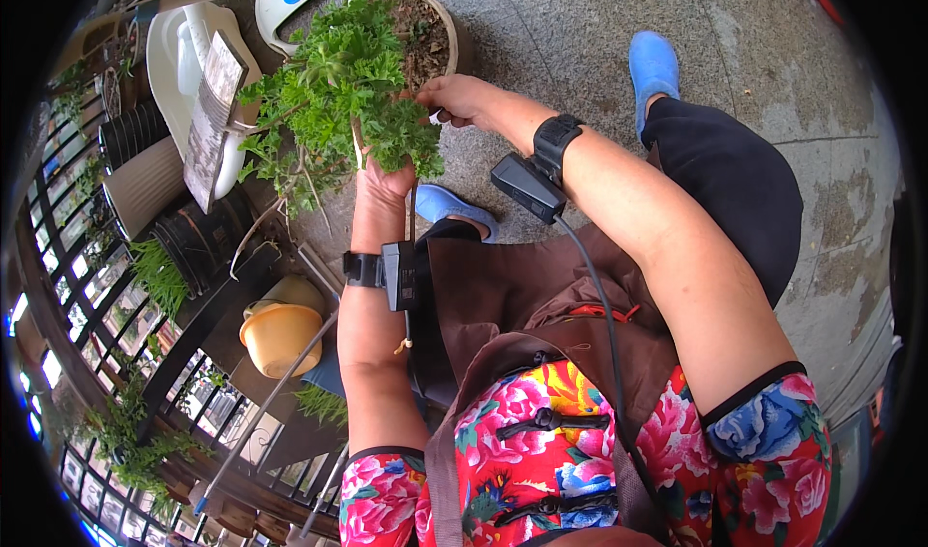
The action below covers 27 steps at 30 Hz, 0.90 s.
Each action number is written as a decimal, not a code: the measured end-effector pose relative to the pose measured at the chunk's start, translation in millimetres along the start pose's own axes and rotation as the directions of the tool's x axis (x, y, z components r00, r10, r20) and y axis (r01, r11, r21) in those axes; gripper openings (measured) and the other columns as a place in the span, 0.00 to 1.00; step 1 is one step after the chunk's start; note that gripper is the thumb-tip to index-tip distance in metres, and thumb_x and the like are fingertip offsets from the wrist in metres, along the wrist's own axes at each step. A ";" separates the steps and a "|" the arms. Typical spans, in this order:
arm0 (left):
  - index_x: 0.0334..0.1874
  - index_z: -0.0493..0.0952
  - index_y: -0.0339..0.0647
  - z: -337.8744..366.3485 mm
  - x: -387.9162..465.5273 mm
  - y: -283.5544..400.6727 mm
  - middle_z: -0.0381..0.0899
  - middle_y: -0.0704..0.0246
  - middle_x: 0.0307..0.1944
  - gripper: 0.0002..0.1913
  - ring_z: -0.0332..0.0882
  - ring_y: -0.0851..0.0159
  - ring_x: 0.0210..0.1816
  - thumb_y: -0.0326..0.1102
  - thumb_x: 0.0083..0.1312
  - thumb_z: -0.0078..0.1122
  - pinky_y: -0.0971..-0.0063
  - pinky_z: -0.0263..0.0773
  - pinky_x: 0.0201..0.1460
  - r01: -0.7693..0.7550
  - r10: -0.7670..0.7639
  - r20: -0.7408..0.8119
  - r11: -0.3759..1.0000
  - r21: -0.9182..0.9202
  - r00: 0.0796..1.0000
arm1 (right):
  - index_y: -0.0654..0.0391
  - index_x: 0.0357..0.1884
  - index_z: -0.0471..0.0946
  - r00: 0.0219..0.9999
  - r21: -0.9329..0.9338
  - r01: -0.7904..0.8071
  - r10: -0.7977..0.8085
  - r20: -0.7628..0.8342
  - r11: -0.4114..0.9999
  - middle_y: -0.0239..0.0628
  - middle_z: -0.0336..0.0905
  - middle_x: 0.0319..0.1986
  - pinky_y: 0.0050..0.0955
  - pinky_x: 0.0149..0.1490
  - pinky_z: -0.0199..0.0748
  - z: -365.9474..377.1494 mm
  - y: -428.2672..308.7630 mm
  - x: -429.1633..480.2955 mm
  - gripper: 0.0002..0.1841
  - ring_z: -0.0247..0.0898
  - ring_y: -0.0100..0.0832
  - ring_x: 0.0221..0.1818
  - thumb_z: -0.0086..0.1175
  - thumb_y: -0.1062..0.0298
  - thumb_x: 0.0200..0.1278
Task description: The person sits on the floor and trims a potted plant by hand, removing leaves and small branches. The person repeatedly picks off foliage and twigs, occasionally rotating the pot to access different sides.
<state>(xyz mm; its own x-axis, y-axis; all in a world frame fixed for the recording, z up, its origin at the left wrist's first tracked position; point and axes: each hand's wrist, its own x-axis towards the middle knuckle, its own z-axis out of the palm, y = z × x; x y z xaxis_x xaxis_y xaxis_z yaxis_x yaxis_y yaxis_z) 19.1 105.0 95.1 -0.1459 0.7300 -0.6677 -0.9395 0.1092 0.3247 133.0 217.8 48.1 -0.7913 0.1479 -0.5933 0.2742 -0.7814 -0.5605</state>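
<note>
A leafy green potted plant (326, 76) with frilled leaves and bare woody stems leans out from a round pot (458, 32) holding brown soil. My left hand (388, 177) is under the foliage at the plant's near side, by a pale stem, its fingers mostly hidden by leaves; whether they close on the stem I cannot tell. At the foliage's right edge, beside the pot, my right hand (453, 100) has its fingers bent, the fingertips partly behind leaves; what lies between them cannot be made out.
A white plastic chair or stool part (272, 18) stands behind the plant. To the left are a weathered board (215, 116), dark planters (196, 239), a yellow bucket (281, 338), a thin metal pole (264, 413) and a railing. Blue clogs (654, 65) are on the stone-tiled floor.
</note>
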 end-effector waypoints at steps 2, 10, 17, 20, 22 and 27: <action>0.51 0.67 0.32 -3.4 1.8 0.8 0.71 0.56 0.48 0.18 0.73 0.60 0.39 0.39 0.66 0.40 0.69 0.72 0.44 -0.039 0.040 -0.009 0.998 0.045 0.999 | 0.49 0.29 0.75 0.998 -0.165 0.045 -0.053 -0.045 0.985 0.22 0.67 0.20 0.17 0.18 0.45 -2.1 0.5 1.3 0.06 0.52 0.16 0.16 0.46 0.64 0.59; 0.51 0.69 0.36 -1.1 6.6 1.5 0.74 0.57 0.45 0.17 0.73 0.62 0.37 0.41 0.66 0.43 0.70 0.73 0.40 0.007 0.002 -0.155 0.998 0.057 0.988 | 0.53 0.27 0.77 0.994 -0.174 0.080 -0.092 -0.063 0.981 0.25 0.69 0.18 0.19 0.19 0.51 1.7 6.4 4.6 0.07 0.56 0.19 0.16 0.49 0.64 0.54; 0.44 0.72 0.40 1.1 2.2 1.0 0.77 0.66 0.38 0.15 0.75 0.65 0.39 0.44 0.64 0.48 0.71 0.73 0.41 0.032 -0.014 -0.147 0.992 0.122 0.989 | 0.57 0.31 0.77 0.969 -0.556 0.198 -0.245 -0.010 0.807 0.30 0.72 0.22 0.25 0.28 0.62 -0.3 -3.5 7.1 0.15 0.64 0.24 0.23 0.51 0.54 0.51; 0.43 0.72 0.40 1.3 4.1 2.0 0.77 0.67 0.36 0.15 0.75 0.67 0.38 0.44 0.64 0.49 0.72 0.74 0.40 -0.052 0.135 -0.236 0.943 0.328 0.962 | 0.59 0.33 0.77 0.958 -0.380 0.273 -0.212 0.195 0.884 0.35 0.74 0.24 0.24 0.34 0.64 -8.9 -10.4 -0.4 0.18 0.66 0.23 0.28 0.51 0.53 0.51; 0.41 0.72 0.40 1.9 3.3 4.2 0.76 0.68 0.34 0.14 0.75 0.67 0.36 0.44 0.63 0.50 0.73 0.74 0.38 -0.005 0.112 -0.270 0.931 0.366 0.956 | 0.61 0.29 0.78 0.934 -0.492 0.356 -0.283 0.219 0.794 0.36 0.75 0.23 0.27 0.35 0.65 -8.9 -15.2 -2.7 0.27 0.68 0.29 0.28 0.51 0.42 0.48; 0.42 0.71 0.39 4.0 -4.8 11.3 0.76 0.65 0.38 0.11 0.76 0.65 0.35 0.38 0.64 0.49 0.74 0.75 0.34 -0.015 0.120 -0.252 0.923 0.383 0.960 | 0.62 0.33 0.76 0.964 -0.646 0.264 -0.214 0.156 0.716 0.31 0.72 0.25 0.24 0.32 0.63 0.1 -26.8 -3.6 0.23 0.65 0.25 0.26 0.52 0.47 0.50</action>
<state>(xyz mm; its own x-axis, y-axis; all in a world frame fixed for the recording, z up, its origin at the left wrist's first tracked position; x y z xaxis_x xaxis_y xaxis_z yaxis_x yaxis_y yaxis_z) 10.4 105.4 104.7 -0.3312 0.5443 -0.7707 -0.7466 0.3484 0.5668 128.5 238.2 65.3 -0.9069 0.2157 -0.3619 0.3411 -0.1286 -0.9312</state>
